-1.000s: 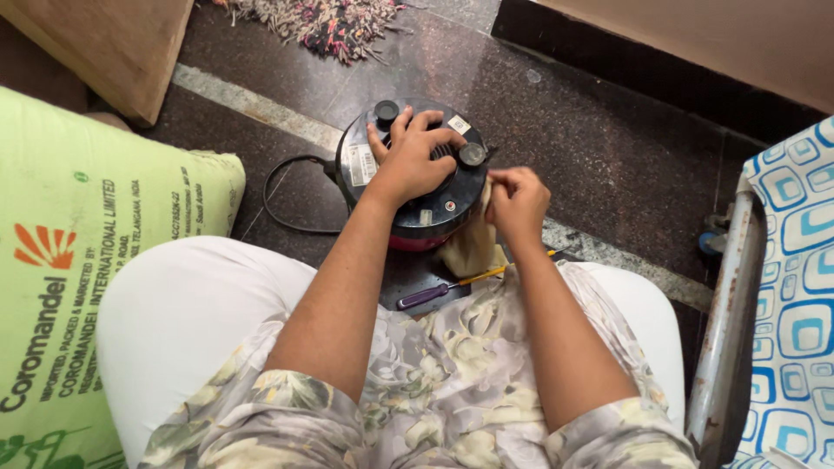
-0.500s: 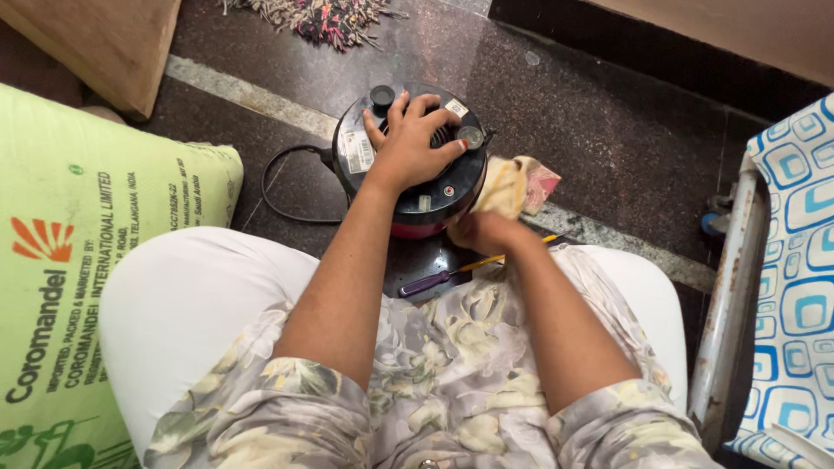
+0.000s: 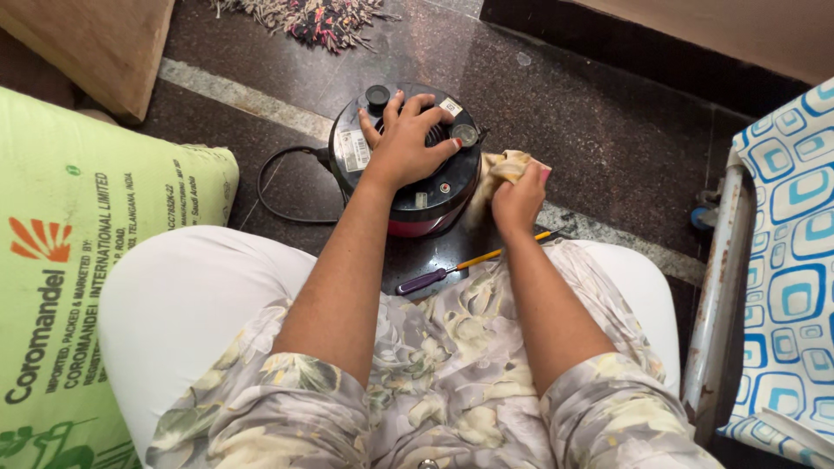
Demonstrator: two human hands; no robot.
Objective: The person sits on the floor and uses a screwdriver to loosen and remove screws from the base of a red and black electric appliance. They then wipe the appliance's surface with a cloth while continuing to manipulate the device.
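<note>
A round black and red appliance (image 3: 434, 204) lies upside down on the dark stone floor, its black base facing up. My left hand (image 3: 407, 143) rests flat on that base, fingers spread, holding it steady. My right hand (image 3: 519, 198) grips a crumpled yellowish cloth (image 3: 504, 167) and presses it against the appliance's right side. A screwdriver (image 3: 434, 278) with a purple handle and yellow shaft lies on the floor just in front of the appliance, between my knees.
A black power cord (image 3: 278, 187) loops left of the appliance. A large green sack (image 3: 78, 260) stands at my left, a cardboard box (image 3: 95, 43) behind it. A shaggy rug (image 3: 321, 17) lies at the top. A metal-framed seat with blue patterned fabric (image 3: 782, 260) stands at right.
My right hand has taken up the cloth and moved it from the appliance's near right rim down against its side. My left hand stays on the base.
</note>
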